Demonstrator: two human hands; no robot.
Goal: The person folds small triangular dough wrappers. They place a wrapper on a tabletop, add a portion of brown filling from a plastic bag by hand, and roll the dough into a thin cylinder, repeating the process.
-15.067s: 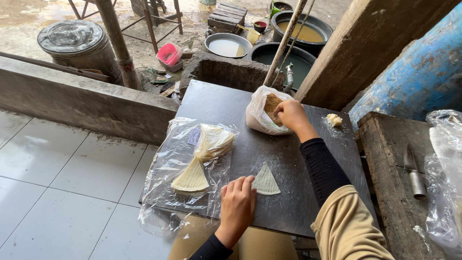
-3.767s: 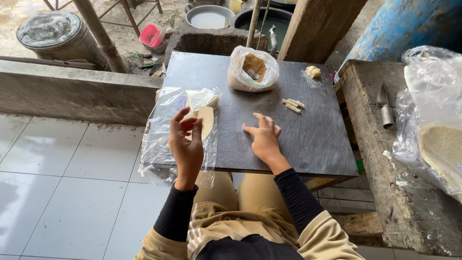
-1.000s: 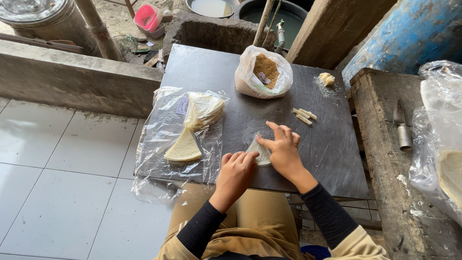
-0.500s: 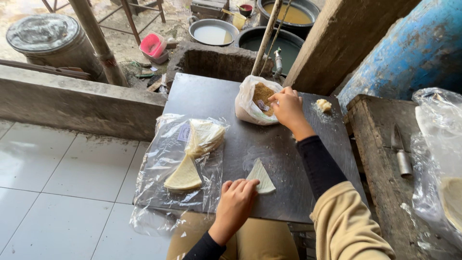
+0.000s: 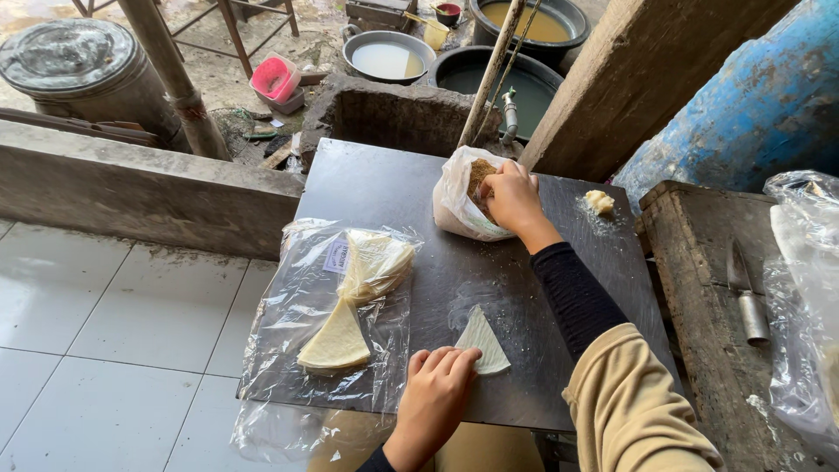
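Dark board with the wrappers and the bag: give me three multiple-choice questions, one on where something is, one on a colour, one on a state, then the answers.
1. Where does the single triangular wrapper lie?
A. on the bare dark board, under the left hand
B. inside the white bag
C. on the floor tiles

2. What colour is the small tub on the ground beyond the board?
A. green
B. pink
C. black

3. What is the right hand doing?
A. resting flat on the tiles
B. holding the knife
C. reaching into the open mouth of the white bag

Answers: 1 A, the fingertips rest on its lower corner on the board. 2 B, its rim and walls are pink. 3 C, the fingers are in the bag's opening, over the brown filling; the knife lies untouched on the wooden bench.
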